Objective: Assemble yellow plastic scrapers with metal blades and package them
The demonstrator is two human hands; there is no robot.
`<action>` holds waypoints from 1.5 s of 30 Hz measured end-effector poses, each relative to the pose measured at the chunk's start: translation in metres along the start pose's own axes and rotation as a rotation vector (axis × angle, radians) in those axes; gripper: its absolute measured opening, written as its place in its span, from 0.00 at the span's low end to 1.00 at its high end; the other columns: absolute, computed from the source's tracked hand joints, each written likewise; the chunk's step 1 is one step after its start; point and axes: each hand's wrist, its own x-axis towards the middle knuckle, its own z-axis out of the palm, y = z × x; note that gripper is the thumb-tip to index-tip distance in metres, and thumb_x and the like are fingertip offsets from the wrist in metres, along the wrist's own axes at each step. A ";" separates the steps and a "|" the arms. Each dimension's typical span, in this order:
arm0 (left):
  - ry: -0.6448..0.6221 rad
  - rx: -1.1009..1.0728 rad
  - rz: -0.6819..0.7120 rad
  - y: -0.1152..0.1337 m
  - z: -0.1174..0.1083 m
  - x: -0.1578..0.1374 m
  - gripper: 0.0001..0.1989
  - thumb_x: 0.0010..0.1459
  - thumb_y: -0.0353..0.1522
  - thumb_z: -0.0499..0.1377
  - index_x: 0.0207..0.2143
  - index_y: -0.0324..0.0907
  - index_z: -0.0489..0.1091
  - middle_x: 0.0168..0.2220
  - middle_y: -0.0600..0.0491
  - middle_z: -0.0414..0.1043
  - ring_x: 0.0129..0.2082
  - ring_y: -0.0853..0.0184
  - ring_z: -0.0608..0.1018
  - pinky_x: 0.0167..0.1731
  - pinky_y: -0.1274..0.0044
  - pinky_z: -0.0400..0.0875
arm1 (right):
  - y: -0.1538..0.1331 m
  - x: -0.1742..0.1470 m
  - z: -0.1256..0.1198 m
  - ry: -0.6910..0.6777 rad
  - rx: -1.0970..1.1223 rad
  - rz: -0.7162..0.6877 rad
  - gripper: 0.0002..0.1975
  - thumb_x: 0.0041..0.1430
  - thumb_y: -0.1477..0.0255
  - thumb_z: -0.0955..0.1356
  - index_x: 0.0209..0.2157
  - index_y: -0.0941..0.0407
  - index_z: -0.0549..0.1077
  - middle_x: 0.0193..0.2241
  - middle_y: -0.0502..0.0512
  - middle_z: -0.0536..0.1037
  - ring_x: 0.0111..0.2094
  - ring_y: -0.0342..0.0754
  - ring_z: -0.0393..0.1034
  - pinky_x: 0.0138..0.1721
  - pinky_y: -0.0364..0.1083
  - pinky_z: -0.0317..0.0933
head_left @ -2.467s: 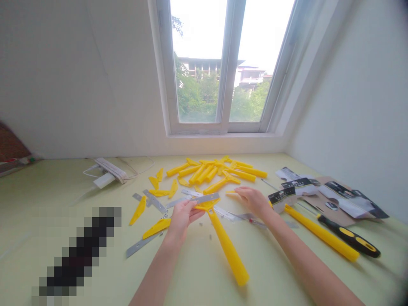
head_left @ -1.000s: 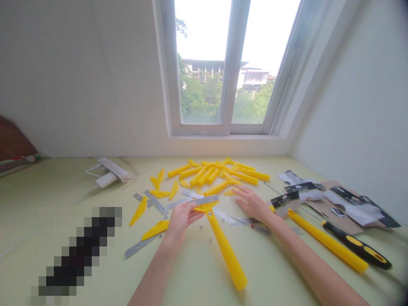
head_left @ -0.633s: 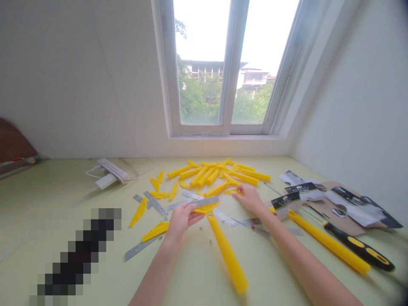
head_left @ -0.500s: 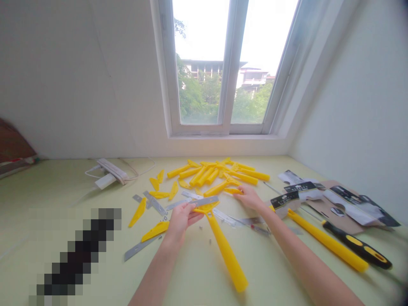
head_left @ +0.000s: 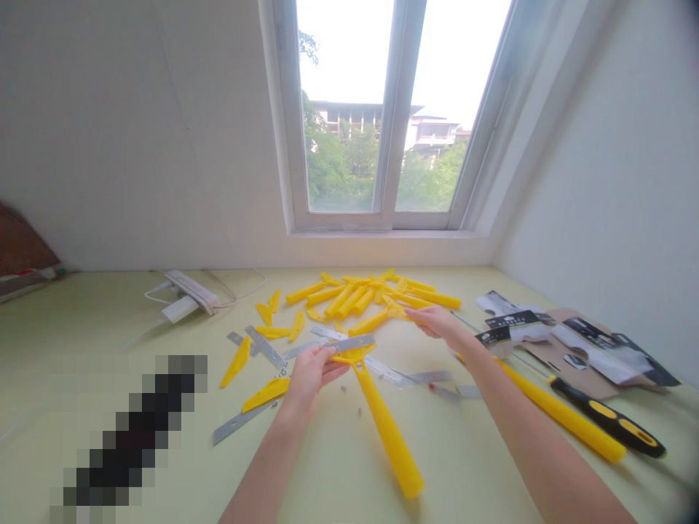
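Holds, over the near table [head_left: 333, 466], a yellow scraper [head_left: 389, 429] with a grey blade [head_left: 352, 344] across its head, both pinched between thumb and fingers of the left hand [head_left: 310, 375]. Now seemingly grips a yellow cover [head_left: 401, 313], raised since a moment ago, in the right hand [head_left: 434, 322]'s closed fingertips, so has parts in both hands. Faces piled handles [head_left: 354, 300] beyond, packaging [head_left: 516, 319] rightward.

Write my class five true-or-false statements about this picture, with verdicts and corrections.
1. The left hand holds a metal blade over the head of a yellow tool. True.
2. The right hand grips the black-and-yellow handle. False: it is beside the pile of yellow handles.
3. A power strip lies left of that pile. True.
4. The pile sits on the windowsill. False: it sits on the table.
5. Packaging lies toward the table's right side. True.
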 end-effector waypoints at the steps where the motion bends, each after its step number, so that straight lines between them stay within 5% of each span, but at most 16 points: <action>1: -0.003 -0.001 -0.002 0.000 0.000 0.000 0.05 0.51 0.23 0.54 0.29 0.34 0.71 0.30 0.45 0.78 0.29 0.65 0.79 0.36 0.73 0.74 | 0.000 0.000 -0.001 -0.015 0.014 0.008 0.23 0.46 0.51 0.64 0.14 0.55 0.59 0.10 0.43 0.53 0.13 0.37 0.45 0.14 0.41 0.40; 19: -0.031 -0.001 -0.028 0.002 0.000 0.000 0.08 0.53 0.23 0.53 0.33 0.33 0.71 0.32 0.44 0.78 0.32 0.63 0.80 0.37 0.74 0.74 | 0.000 0.022 -0.018 -0.226 0.011 -0.051 0.24 0.43 0.49 0.66 0.14 0.57 0.62 0.10 0.43 0.57 0.14 0.37 0.48 0.17 0.40 0.47; 27: -0.043 0.000 -0.032 0.002 0.000 0.001 0.07 0.52 0.24 0.54 0.32 0.33 0.71 0.33 0.43 0.78 0.32 0.63 0.80 0.37 0.74 0.74 | 0.008 0.018 -0.008 -0.170 -0.103 -0.063 0.27 0.48 0.47 0.61 0.17 0.58 0.67 0.13 0.47 0.63 0.16 0.39 0.55 0.20 0.41 0.50; 32: -0.030 0.005 -0.019 0.001 -0.001 0.001 0.07 0.52 0.24 0.54 0.33 0.32 0.71 0.33 0.42 0.78 0.32 0.63 0.80 0.37 0.74 0.74 | 0.005 0.026 -0.002 -0.172 -0.286 -0.001 0.23 0.42 0.52 0.68 0.12 0.58 0.68 0.12 0.50 0.67 0.17 0.42 0.60 0.21 0.42 0.53; 37: -0.061 -0.042 0.009 -0.001 -0.009 0.005 0.06 0.51 0.24 0.55 0.31 0.33 0.72 0.33 0.43 0.78 0.33 0.62 0.79 0.37 0.74 0.74 | 0.005 0.021 0.004 0.018 -0.454 0.036 0.23 0.47 0.52 0.65 0.19 0.59 0.73 0.21 0.58 0.74 0.27 0.51 0.69 0.27 0.45 0.59; 41: -0.039 -0.126 0.048 0.000 -0.018 0.013 0.05 0.52 0.24 0.55 0.30 0.34 0.71 0.32 0.44 0.78 0.33 0.63 0.79 0.39 0.73 0.74 | -0.011 0.009 0.008 0.188 -0.520 -0.057 0.18 0.52 0.59 0.64 0.36 0.59 0.73 0.38 0.63 0.74 0.43 0.57 0.65 0.39 0.50 0.58; 45: 0.029 -0.208 0.075 0.002 -0.023 0.018 0.05 0.51 0.23 0.55 0.28 0.34 0.70 0.28 0.45 0.78 0.30 0.65 0.80 0.38 0.73 0.74 | -0.040 -0.002 0.030 0.074 -0.456 -0.263 0.11 0.56 0.69 0.62 0.31 0.57 0.75 0.33 0.57 0.76 0.35 0.49 0.68 0.36 0.43 0.58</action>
